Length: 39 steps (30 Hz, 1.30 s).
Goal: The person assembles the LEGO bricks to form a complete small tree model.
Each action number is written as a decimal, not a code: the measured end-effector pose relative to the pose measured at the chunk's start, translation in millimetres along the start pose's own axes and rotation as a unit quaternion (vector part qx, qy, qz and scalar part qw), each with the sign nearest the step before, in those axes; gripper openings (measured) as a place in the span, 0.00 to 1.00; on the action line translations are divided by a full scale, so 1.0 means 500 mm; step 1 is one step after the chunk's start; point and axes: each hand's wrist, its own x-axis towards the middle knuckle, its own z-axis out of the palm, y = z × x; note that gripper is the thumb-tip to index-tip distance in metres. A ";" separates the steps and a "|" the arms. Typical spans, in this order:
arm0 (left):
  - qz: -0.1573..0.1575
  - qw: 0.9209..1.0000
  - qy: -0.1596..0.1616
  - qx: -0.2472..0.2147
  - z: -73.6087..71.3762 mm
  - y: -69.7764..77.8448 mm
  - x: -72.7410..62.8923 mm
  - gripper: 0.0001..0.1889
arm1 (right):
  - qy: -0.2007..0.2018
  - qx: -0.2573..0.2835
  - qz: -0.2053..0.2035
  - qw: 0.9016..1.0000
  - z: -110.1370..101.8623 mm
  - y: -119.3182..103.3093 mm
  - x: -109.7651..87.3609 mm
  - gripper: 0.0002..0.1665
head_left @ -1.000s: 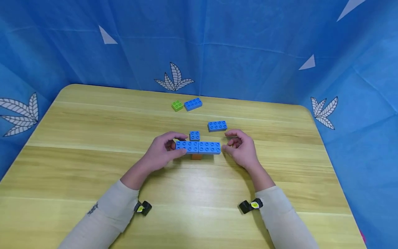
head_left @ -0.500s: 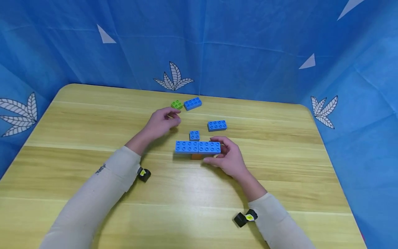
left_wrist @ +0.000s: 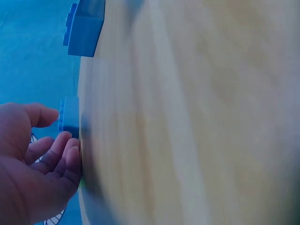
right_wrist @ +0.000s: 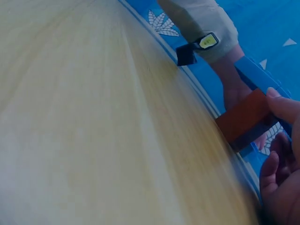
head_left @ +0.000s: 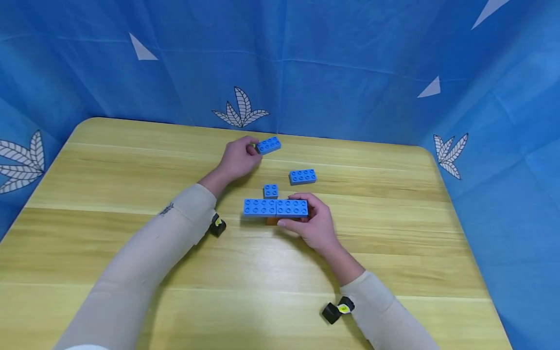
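Observation:
At the back of the table my left hand [head_left: 239,156] has its thumb and fingers apart, close beside a blue eight-stud brick [head_left: 268,145]. In the left wrist view this blue brick [left_wrist: 70,115] shows just beyond the fingertips, and only a sliver of green brick [left_wrist: 82,183] peeks out under the hand. Two long blue bricks [head_left: 260,207] lie end to end on top of an orange brick [right_wrist: 246,117]. My right hand [head_left: 317,223] grips the right-hand blue brick [head_left: 291,207], thumb in front and fingers behind its end.
Just behind the joined bricks is a small four-stud blue brick [head_left: 271,190]. Another long blue brick [head_left: 303,177] lies farther back to the right. A blue patterned cloth [head_left: 332,73] hangs behind the wooden table [head_left: 131,175].
My left hand has left the left end of the joined bricks and reached to the back, covering the green brick. My right hand has moved left, around the joined bricks' right end.

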 end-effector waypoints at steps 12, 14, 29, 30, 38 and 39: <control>-0.030 0.996 0.022 0.077 0.018 0.012 0.023 0.28 | 0.004 0.071 -0.049 0.996 0.005 0.010 -0.001 0.24; -0.028 0.996 0.027 0.084 0.019 0.012 0.024 0.27 | 0.005 0.070 -0.051 0.996 0.005 0.012 -0.001 0.24; -0.002 1.000 0.016 0.012 -0.014 -0.015 -0.023 0.23 | 0.007 0.072 -0.065 0.995 0.000 0.025 0.006 0.24; -0.004 1.000 0.016 0.007 -0.018 -0.016 -0.031 0.23 | 0.006 0.073 -0.066 0.995 0.000 0.025 0.007 0.24; -0.012 0.998 0.038 -0.052 -0.045 -0.025 -0.113 0.22 | -0.002 0.069 -0.070 0.995 0.002 0.026 0.007 0.24; -0.009 0.997 0.040 -0.062 -0.048 -0.024 -0.124 0.22 | -0.002 0.069 -0.070 0.995 0.001 0.025 0.007 0.24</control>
